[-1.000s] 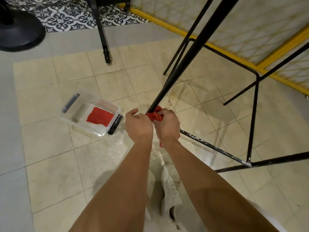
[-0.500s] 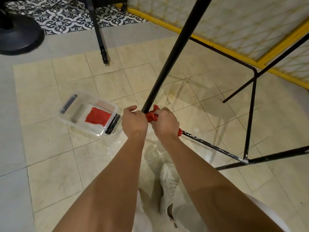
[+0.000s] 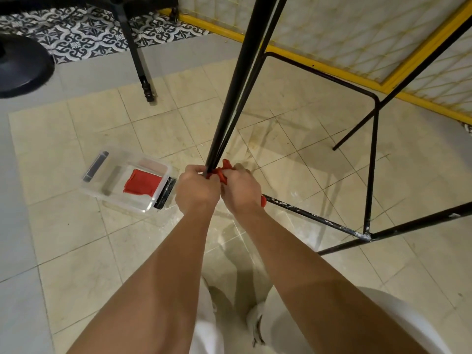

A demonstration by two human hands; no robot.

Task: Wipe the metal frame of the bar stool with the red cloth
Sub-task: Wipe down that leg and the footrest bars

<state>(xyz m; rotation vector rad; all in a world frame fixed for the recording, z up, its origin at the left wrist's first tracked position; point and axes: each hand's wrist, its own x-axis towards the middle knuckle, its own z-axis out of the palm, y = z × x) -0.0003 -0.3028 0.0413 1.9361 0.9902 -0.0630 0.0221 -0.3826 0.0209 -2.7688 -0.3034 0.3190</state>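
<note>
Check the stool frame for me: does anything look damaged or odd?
Yes. The lower black metal rail of the bar stool frame is speckled with white flecks and chips, heaviest at the welded corner joint, unlike the clean upright leg. Whether this is paint loss or splatter is unclear. Nothing looks spilled.

Thin black metal frame point(image 3: 237, 98), paint chipped white along the lower bar, one leg slanting from top centre to mid-frame. Red cloth point(image 3: 220, 172) bunched round that leg's lower end, mostly hidden.
</note>
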